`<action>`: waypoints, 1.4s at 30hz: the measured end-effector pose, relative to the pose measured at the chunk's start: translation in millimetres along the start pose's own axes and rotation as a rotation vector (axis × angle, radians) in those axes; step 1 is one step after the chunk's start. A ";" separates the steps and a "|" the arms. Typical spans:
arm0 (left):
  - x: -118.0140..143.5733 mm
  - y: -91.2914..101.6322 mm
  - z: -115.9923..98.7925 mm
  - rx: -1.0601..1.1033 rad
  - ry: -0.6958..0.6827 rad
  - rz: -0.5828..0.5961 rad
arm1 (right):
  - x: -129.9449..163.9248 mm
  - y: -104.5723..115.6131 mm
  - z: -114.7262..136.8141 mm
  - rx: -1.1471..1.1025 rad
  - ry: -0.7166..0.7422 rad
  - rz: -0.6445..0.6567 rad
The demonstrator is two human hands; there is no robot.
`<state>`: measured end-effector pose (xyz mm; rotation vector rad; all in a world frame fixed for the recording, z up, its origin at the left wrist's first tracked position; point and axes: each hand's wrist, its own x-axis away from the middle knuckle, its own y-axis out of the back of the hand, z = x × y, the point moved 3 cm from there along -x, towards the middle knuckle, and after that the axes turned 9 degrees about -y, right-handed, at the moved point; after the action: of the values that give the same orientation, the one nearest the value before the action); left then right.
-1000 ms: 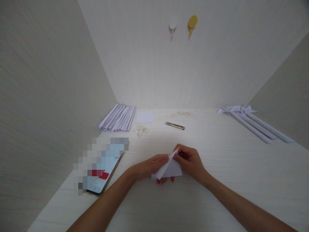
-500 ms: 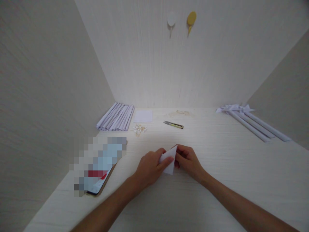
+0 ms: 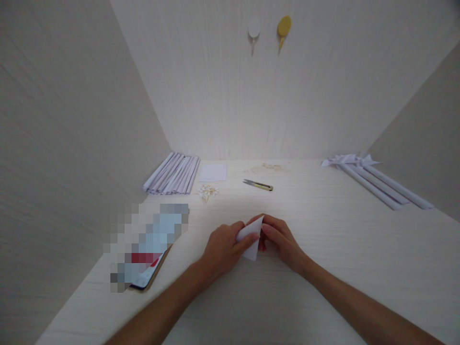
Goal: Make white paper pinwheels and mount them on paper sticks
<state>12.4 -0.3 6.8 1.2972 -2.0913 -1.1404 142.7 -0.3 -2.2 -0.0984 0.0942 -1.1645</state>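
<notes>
A small piece of folded white paper (image 3: 250, 231) is held up over the near middle of the table. My left hand (image 3: 225, 245) grips it from the left, thumb across its front and the other fingers behind. At the paper's upper right corner, my right hand (image 3: 281, 238) closes on the edge, its thumb in front and its index finger reaching behind. The rest of the right fingers are curled and partly hidden. Beyond the hands, thread snips (image 3: 258, 185) lie on the table, blades pointing left.
Rolled paper sticks (image 3: 173, 175) are stacked at the back left, beside a flat white paper square (image 3: 213, 172) and a small pile of cotton swab tips (image 3: 207, 192). A partly blurred phone (image 3: 151, 268) lies left. Paper flower stems (image 3: 381, 184) rest back right. Two hooks (image 3: 283, 26) hang on the wall.
My right thumb and index finger have shifted left along the paper's upper corner, the index finger now farther behind it. The left hand has barely moved.
</notes>
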 end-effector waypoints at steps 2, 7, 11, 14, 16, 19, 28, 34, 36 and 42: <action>-0.2 -1.5 0.1 0.023 -0.003 0.009 | 0.1 -1.1 0.8 0.019 0.019 -0.019; -0.5 -4.6 -0.3 0.036 -0.007 0.023 | 0.1 -2.7 -0.6 0.091 -0.017 -0.103; 0.5 -4.9 -1.4 0.010 -0.007 0.018 | 1.4 -1.8 0.7 0.173 -0.002 -0.138; 1.9 -5.4 -2.2 -0.021 0.003 0.021 | 1.9 -0.9 2.2 0.231 0.022 -0.148; 2.5 -5.8 -2.7 -0.050 0.006 0.020 | 2.2 -0.2 2.6 0.265 0.036 -0.158; 2.8 -5.8 -3.6 -0.106 0.010 0.015 | 2.7 0.8 2.6 0.289 0.052 -0.172; 4.8 -6.3 -5.7 -0.222 0.043 0.038 | 3.9 0.3 3.0 0.350 0.062 -0.196; 4.7 -7.6 -5.5 -0.254 0.051 0.034 | 4.2 0.3 1.4 0.340 0.055 -0.193; 4.6 -7.7 -5.7 -0.260 0.041 0.032 | 4.3 0.3 1.4 0.329 0.054 -0.189; 4.2 -7.0 -7.0 -0.270 0.045 0.041 | 4.8 0.4 3.3 0.319 0.059 -0.183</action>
<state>19.1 -8.5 4.7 1.1373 -1.8474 -1.3100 145.3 -4.5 0.9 0.2130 -0.0502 -1.3512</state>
